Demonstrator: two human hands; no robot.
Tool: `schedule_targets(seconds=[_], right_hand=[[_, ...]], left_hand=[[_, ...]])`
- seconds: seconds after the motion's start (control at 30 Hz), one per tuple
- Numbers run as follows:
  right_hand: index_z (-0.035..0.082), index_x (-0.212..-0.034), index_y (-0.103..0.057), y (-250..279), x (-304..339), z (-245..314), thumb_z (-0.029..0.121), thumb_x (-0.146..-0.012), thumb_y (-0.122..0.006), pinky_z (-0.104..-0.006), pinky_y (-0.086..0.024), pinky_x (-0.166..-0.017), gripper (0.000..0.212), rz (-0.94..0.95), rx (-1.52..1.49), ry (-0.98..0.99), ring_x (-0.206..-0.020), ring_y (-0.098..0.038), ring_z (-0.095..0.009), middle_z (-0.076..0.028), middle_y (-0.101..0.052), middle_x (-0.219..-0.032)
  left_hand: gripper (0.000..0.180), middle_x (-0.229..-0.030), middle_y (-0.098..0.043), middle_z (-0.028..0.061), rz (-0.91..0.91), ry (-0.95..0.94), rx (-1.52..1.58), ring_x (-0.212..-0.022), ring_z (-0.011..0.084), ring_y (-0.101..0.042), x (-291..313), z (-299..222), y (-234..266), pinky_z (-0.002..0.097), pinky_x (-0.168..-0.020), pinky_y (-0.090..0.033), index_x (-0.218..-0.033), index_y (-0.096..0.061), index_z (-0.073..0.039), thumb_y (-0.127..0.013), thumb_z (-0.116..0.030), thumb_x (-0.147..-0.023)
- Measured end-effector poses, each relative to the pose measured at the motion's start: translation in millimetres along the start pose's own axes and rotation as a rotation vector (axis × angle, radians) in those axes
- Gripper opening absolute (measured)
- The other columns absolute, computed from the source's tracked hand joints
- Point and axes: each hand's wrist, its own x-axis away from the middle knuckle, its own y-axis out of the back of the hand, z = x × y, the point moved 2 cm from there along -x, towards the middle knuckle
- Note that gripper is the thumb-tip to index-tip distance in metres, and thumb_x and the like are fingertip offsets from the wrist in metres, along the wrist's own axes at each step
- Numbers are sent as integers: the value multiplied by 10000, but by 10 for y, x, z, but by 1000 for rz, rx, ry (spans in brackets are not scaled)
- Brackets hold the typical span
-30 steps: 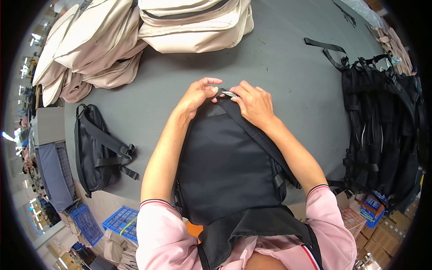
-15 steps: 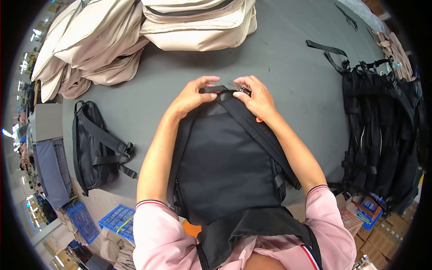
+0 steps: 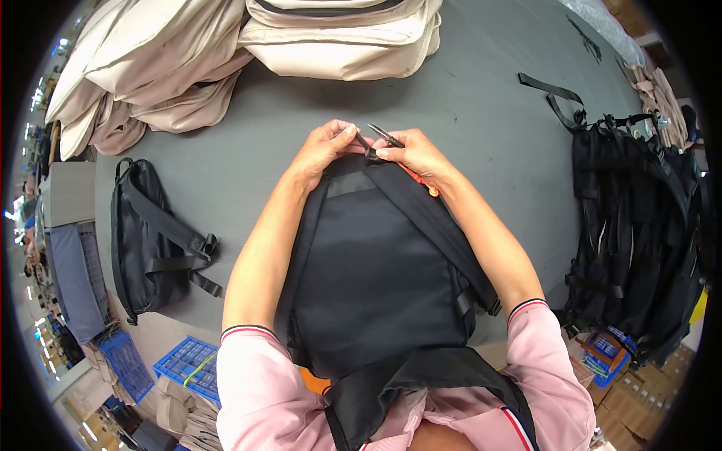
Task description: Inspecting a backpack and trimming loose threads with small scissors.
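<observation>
A black backpack (image 3: 376,263) lies at the edge of a gray table (image 3: 496,158). The left hand (image 3: 323,152) pinches its top loop (image 3: 362,140), apparently for tension; the right hand (image 3: 419,156) curls around snips (image 3: 385,135).

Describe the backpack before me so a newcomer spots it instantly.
Start at the grey table, middle of the near edge. There lies the black backpack, left hand and right hand at its top. Unlike the black bag at left and black heap at right, it's being handled.
</observation>
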Motion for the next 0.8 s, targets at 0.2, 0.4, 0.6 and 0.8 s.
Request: schedule_targets(seconds=[0.2,0.4,0.6,0.8], right_hand=[[45,-982,-599,-201,301,275,100,-819,-659,-303,-479,-750,182,-336,503,219,-821,-613,-175,-69,-629,-961],[103,-940,-608,-280,580,606,129,-772,-694,-388,-488,-773,190,-312,1108,503,-827,-621,-279,-34,-592,-922],[108,-925,-624,-257,481,554,107,-747,-694,-409,-480,-728,190,-281,1356,807,-773,-619,-250,-31,-568,-832],[109,-907,-626,-337,554,593,91,-736,-693,-397,-499,-807,184,-294,1308,695,-778,-619,-220,-23,-563,-801]], left_hand=[[225,-754,-637,11,-207,60,-122,-589,78,-545,-87,127,-15,213,-641,-427,-880,-626,-64,-658,-287,-882],[186,-667,-574,-24,-272,27,-80,-525,64,-475,-23,97,-62,202,-542,-381,-821,-653,-51,-702,-230,-839],[209,-645,-561,-18,-281,3,-28,-511,60,-465,0,80,-102,197,-520,-367,-826,-659,-32,-709,-236,-829],[279,-625,-550,-7,-216,-25,15,-497,61,-453,50,67,-36,198,-532,-357,-892,-674,-7,-670,-283,-852]])
